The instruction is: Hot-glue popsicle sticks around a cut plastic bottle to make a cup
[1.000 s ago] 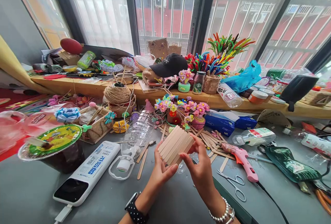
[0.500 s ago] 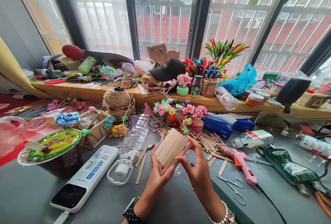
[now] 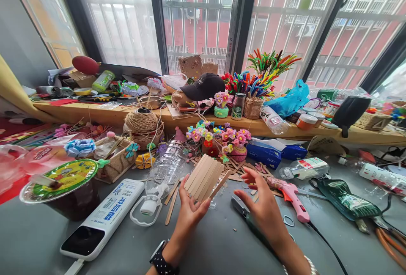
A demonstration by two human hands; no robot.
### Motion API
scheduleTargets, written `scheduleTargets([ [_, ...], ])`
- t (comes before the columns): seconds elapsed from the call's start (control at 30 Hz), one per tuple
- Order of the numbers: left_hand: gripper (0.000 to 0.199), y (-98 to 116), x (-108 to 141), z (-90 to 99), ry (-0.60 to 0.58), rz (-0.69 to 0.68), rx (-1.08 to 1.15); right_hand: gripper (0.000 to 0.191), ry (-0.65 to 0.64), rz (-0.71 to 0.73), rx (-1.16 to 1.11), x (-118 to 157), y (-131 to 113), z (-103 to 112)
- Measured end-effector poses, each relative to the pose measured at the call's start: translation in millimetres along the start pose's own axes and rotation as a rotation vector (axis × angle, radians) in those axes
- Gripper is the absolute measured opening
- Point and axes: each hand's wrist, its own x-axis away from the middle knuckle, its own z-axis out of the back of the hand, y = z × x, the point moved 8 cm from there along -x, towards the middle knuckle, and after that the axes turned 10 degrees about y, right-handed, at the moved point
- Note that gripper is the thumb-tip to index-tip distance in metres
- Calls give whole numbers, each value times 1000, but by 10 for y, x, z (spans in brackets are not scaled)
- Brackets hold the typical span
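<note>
My left hand [image 3: 191,207] grips a panel of craft sticks [image 3: 203,177] lying side by side, tilted above the grey table; one stick [image 3: 221,184] angles out at its right edge. My right hand [image 3: 261,203] is apart from the panel, fingers spread, nothing in it. Under it lies a dark green tool with a metal end [image 3: 239,205]. The pink glue gun [image 3: 294,202] rests to its right, and the scissors [image 3: 288,221] are partly hidden behind my right hand. Loose craft sticks [image 3: 234,169] are piled beyond the panel.
A clear plastic bottle [image 3: 166,165], a white power bank [image 3: 104,218] and a lidded cup [image 3: 76,199] stand or lie on the left. Pipe-cleaner flowers [image 3: 222,137] and blue packets [image 3: 263,154] are behind. On the right are a green pouch [image 3: 349,199] and another bottle [image 3: 306,168].
My right hand has let go of the panel and moved right, over the scissors, its fingers opening. My left hand still holds the panel, slightly further left. The dark tool's metal end now shows.
</note>
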Motion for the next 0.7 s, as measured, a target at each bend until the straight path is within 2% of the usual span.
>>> scheduleTargets([
  [0.13, 96, 8, -27, 39, 38, -4, 5, 48, -113, -12, 229, 266, 399, 239],
  [0.27, 98, 6, -52, 72, 52, -3, 18, 59, -64, 61, 423, 597, 684, 502],
  [0.47, 97, 1, -76, 103, 69, -8, 12, 46, -44, 328, 556, 859, 629, 615],
  [0.57, 98, -32, -86, 149, 128, 30, 22, 42, -52, 321, 608, 854, 609, 593],
  [0.7, 99, -58, -99, 185, 166, 50, 28, 37, -125, 249, 610, 835, 646, 455],
])
